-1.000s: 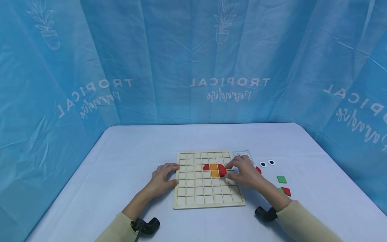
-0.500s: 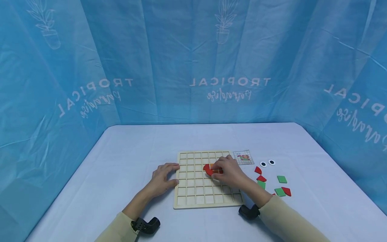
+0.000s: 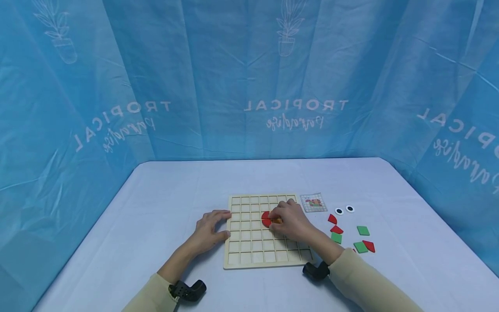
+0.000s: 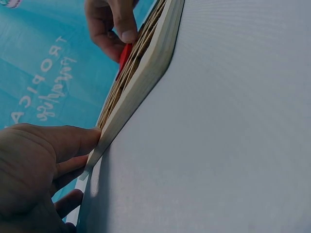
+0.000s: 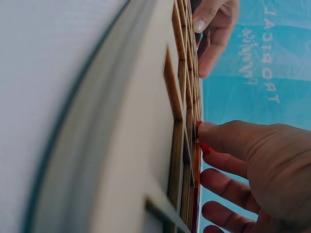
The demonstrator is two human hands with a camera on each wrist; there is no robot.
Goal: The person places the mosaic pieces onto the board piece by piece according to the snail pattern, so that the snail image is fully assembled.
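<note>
Your right hand point(image 3: 290, 220) is clamped, thumb and forefinger, on a red piece point(image 3: 267, 222) at the board's upper middle, just below a second red point(image 3: 265, 215). Press it down evenly so that it should settle inside the raised lines of the board point(image 3: 246, 258) and not ride on one. Lift off straight up, or you may drag the orange point(image 3: 277, 221) partly hidden under your fingers; how many orange pieces are there cannot be told. Your left hand point(image 3: 209, 232), thumb and fingers apart, touches the board's left edge; that light bracing should do, so don't push. Off the board's right side, count one card point(image 3: 314, 203) by its upper corner, then, farther out, two eyes point(image 3: 339, 211), three greens point(image 3: 363, 231), three loose reds point(image 3: 337, 230) and a red sliver point(image 3: 354, 250), perhaps a fourth, mostly hidden.
</note>
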